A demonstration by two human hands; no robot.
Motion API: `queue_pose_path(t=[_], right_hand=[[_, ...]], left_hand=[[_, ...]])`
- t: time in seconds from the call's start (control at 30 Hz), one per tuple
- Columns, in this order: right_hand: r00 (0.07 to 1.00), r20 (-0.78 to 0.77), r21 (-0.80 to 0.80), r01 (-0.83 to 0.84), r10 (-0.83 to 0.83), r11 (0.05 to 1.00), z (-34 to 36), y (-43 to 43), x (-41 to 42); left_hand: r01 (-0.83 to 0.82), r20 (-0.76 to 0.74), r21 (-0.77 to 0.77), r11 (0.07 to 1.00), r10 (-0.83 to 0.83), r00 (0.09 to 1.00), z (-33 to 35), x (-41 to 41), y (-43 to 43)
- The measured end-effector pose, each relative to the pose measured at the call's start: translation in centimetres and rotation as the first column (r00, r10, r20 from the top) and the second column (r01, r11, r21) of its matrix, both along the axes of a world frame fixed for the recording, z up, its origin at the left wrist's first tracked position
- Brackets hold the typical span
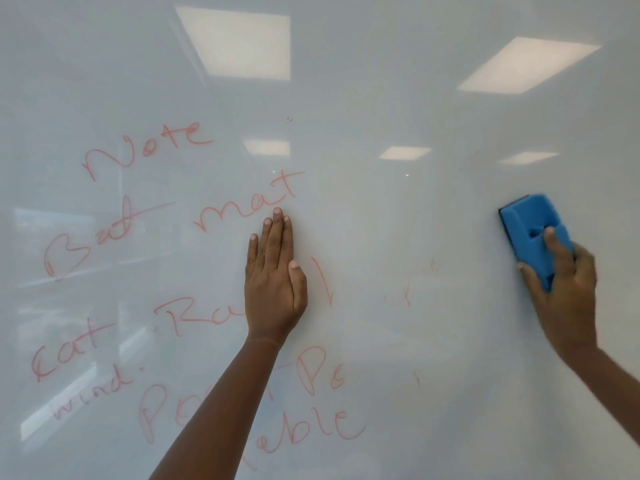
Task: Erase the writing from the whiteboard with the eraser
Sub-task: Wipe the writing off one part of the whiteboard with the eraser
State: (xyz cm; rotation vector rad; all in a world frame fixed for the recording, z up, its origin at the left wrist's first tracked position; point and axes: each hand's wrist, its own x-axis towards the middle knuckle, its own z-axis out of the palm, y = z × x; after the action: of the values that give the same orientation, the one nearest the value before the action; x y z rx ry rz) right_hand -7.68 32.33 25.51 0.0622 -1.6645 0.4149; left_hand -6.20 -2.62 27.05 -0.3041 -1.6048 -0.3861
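We stand close to the whiteboard point(381, 98), looking slightly up at it. Our right hand point(564, 292) clamps the blue eraser point(530, 230), thumb on its near side, one finger hooked into a recess in the foam, the dark felt face pressed to the board; the hold suits a firm flat drag. The eraser sits at the right of the board, on a patch that already looks nearly clean: only faint red traces point(401, 296) linger between it and the middle. Our left hand point(273, 271) lies open and flat on the board, fingers together and holding nothing, likely bracing us against the push of wiping. It rests just below the word "mat" point(249, 206) and covers part of a word beginning "Ra". The red writing point(145, 147) survives across the left and lower middle: "Note", "Bat", "Eat", "wind", and larger scrawl we cannot fully read behind the forearm. We judge the task partly done; the left half remains, and the bracing hand must shift before its patch can be wiped.
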Motion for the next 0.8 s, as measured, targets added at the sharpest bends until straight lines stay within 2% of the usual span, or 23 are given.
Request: queue_pose_path(t=[0.03,0.07,0.13,0.2,0.23,0.27,0.3,0.33,0.37,0.4,0.43,0.47,0.5,0.53,0.57,0.63,0.67,0.73,0.77,0.8], right_hand=[[0.998,0.031,0.02,-0.053,0.053,0.998,-2.2,-1.4,0.4],[0.986,0.136,0.152,-0.113,0.093,0.982,-4.9,-2.4,1.1],[0.96,0.242,0.334,-0.221,0.144,0.916,-10.6,-4.2,2.1],[0.901,0.432,0.541,-0.3,0.046,0.786,-14.0,-5.5,3.5],[0.907,0.42,0.647,-0.28,-0.025,0.709,-14.5,-4.6,3.0],[0.933,0.36,0.756,-0.276,-0.025,0.593,-13.9,-2.9,2.4],[0.925,0.371,0.811,-0.282,-0.078,0.512,-11.8,-2.3,2.7],[0.951,0.309,0.797,-0.266,0.013,0.541,-9.0,-2.6,2.7],[0.947,0.315,0.748,-0.287,0.062,0.599,-5.8,-2.8,2.5],[0.978,0.205,0.678,-0.169,0.037,0.715,-2.9,-2.6,2.1],[0.991,0.116,0.556,-0.116,0.061,0.823,-0.2,-2.5,1.7],[0.988,0.068,0.4,-0.152,0.135,0.904,2.2,-2.8,1.1],[0.988,-0.011,0.262,-0.146,0.154,0.954,4.1,-3.3,0.9],[0.982,-0.052,0.158,-0.17,0.18,0.973,5.2,-4.1,0.9],[0.99,-0.069,0.073,-0.12,0.125,0.99,5.4,-4.9,0.9],[0.995,-0.046,0.13,-0.08,0.087,0.988,2.0,-6.8,0.3],[0.994,0.028,0.25,-0.11,0.106,0.962,-0.8,-7.5,0.4],[0.986,0.137,0.55,-0.159,0.099,0.82,-7.5,-8.7,1.1],[0.964,0.228,0.657,-0.254,0.134,0.71,-11.0,-8.9,1.4],[0.945,0.312,0.763,-0.308,0.093,0.569,-13.1,-9.0,1.8]], left_hand=[[0.001,0.0,0.002,1.0,-0.001,1.0,0.0,0.0,0.0],[0.003,0.001,0.004,1.0,-0.003,1.0,0.0,0.0,0.0],[0.007,0.0,0.004,1.0,-0.007,1.0,0.0,0.1,0.0],[0.009,0.0,0.002,1.0,-0.009,1.0,0.0,0.2,0.0],[0.009,-0.001,0.002,1.0,-0.009,1.0,0.1,0.2,0.0],[0.009,-0.001,0.003,1.0,-0.009,1.0,0.1,0.2,0.0],[0.009,-0.001,0.003,1.0,-0.009,1.0,0.1,0.2,0.1],[0.009,-0.002,0.002,1.0,-0.009,1.0,0.0,0.2,0.1],[0.009,-0.005,0.002,1.0,-0.009,1.0,0.0,0.2,0.1],[0.01,-0.009,0.004,1.0,-0.009,1.0,0.0,0.1,0.1],[0.011,-0.01,0.006,1.0,-0.011,1.0,0.0,0.1,0.0],[0.014,-0.008,0.007,1.0,-0.014,1.0,0.0,0.1,0.0],[0.017,-0.007,0.006,1.0,-0.017,1.0,0.0,0.1,0.0],[0.02,-0.008,0.005,1.0,-0.02,1.0,0.0,0.1,0.0],[0.023,-0.01,0.004,1.0,-0.023,1.0,0.0,0.1,0.0],[0.028,-0.014,0.004,1.0,-0.028,1.0,0.1,0.1,0.0],[0.03,-0.018,0.004,1.0,-0.03,0.999,0.1,0.1,0.0],[0.038,-0.022,0.002,0.999,-0.038,0.999,0.0,0.1,-0.1],[0.04,-0.021,0.002,0.999,-0.04,0.999,0.0,0.1,-0.1],[0.039,-0.018,0.001,0.999,-0.039,0.999,0.0,0.0,-0.2]])
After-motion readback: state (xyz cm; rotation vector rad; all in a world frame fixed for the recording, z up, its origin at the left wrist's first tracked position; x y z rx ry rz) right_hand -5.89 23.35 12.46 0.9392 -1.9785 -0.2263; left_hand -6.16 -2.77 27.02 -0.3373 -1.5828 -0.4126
